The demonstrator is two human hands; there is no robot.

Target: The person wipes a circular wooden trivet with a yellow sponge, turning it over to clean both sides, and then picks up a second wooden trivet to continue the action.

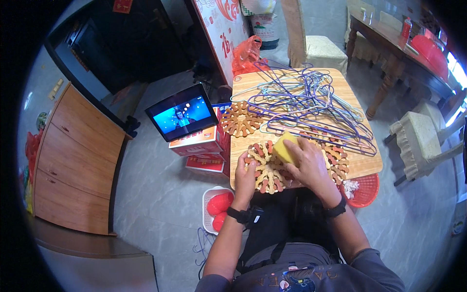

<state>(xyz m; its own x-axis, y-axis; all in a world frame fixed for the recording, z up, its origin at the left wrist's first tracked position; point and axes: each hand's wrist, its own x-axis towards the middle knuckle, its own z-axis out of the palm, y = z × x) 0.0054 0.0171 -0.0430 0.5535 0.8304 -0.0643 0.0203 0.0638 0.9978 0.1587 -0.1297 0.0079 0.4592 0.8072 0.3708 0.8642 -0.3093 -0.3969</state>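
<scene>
My left hand (244,177) is closed on the near left rim of a round wooden trivet (268,177), made of small tan, cream and reddish pieces with gaps between them. It lies at the near edge of a small wooden table (362,168). In my right hand (311,165) is a yellow sponge (285,147), pressed on the trivet's upper right part. A second trivet (338,158), partly hidden by my right hand, lies to the right. A browner trivet (241,120) rests at the table's left edge.
A tangled heap of wire hangers (311,97) covers the table's far part. To the left, a tablet (182,114) leans on stacked red boxes (199,143). A white basket (206,194) with red items stands on the floor; a red basket (372,190) sits at right.
</scene>
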